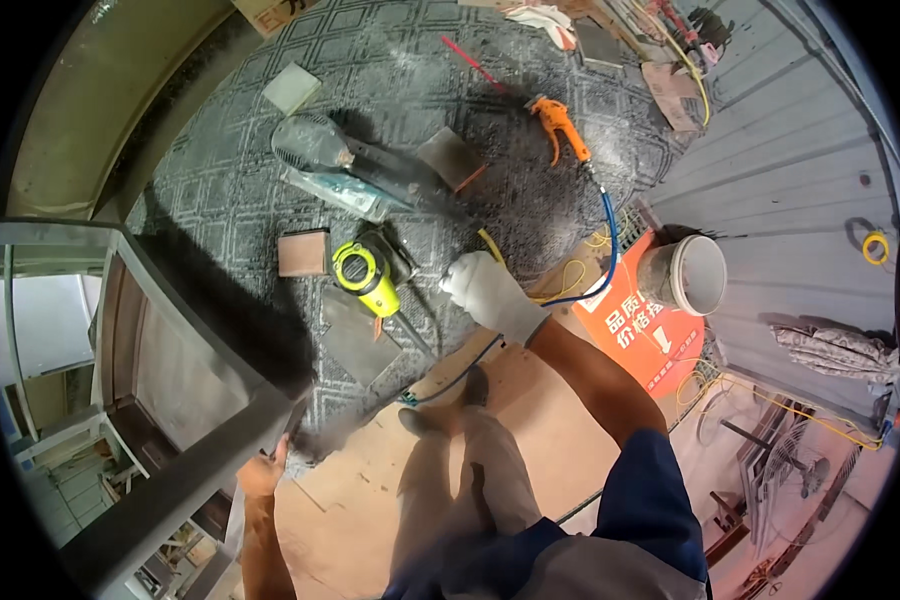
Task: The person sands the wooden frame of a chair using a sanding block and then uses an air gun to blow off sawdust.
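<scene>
Hands are held well apart: the L hand (262, 473), bare, is placed at the edge of a dark grey frame (195, 455) at lower left, thumb raised along it; whether the edge is clamped can't be told, as the fingers are partly hidden. The R hand (495, 297), in a whitish glove, is held w/ fingers bent, just right of a yellow-green power tool (363, 280); whether anything is gripped in it can't be seen. The tool is laid on a patterned grey carpet (225, 215), a grey hose running from it toward the feet. Nr its left side a brownish block (304, 254) is seen, and below it a grey sheet (352, 340). Farther up, a long dark object (310, 143) is laid beside a clear-and-teal packet (342, 194), w/ a grey block (450, 158) to the right and a pale square pad (292, 89) above. An orange air gun (562, 130) w/ a red nozzle is placed upper right, a blue hose (611, 235) attached. Past the R hand, a red-orange sheet w/ white print (635, 325) is spread, a whitish bucket (700, 275) nr its upper edge. Far right — on grey ridged panelling (780, 200) — a yellow ring (875, 248) and a mottled grey cloth (835, 352) are seen.
</scene>
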Motion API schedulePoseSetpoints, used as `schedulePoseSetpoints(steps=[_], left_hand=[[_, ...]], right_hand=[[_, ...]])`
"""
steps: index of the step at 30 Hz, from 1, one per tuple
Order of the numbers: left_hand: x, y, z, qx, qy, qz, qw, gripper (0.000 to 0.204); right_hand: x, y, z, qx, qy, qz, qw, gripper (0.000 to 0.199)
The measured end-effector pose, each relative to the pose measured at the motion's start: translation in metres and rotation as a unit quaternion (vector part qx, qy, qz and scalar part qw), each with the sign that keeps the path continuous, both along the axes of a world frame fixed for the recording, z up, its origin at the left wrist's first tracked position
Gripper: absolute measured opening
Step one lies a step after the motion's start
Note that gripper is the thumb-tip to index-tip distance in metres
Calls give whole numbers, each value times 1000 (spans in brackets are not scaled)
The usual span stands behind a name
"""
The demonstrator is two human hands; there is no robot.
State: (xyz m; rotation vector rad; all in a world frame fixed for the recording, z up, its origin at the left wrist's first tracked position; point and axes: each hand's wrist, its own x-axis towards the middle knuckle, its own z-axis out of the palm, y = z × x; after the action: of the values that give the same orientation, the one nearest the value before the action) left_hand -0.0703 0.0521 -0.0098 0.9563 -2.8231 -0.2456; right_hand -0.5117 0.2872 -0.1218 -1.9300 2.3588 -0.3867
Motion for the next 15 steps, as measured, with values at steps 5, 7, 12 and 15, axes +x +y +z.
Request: schedulePoseSetpoints(steps=[5,7,12,15], left_hand=[[8,-4,-5,8,-73,27,997,49],[9,-2,-7,-3,-55,29,998,49],[11,-2,-2,-3,-29,17,999,50],[1,-2,4,8,-36,10,999,48]], right_hand=[[-11,5,9,65,-36,-5,997,12],[-4,11,23,-24,-171,-172,970,14],[4,6,37,-17,-395,-312,864,24],[12,2,27,-57,-339,-318,884,22]])
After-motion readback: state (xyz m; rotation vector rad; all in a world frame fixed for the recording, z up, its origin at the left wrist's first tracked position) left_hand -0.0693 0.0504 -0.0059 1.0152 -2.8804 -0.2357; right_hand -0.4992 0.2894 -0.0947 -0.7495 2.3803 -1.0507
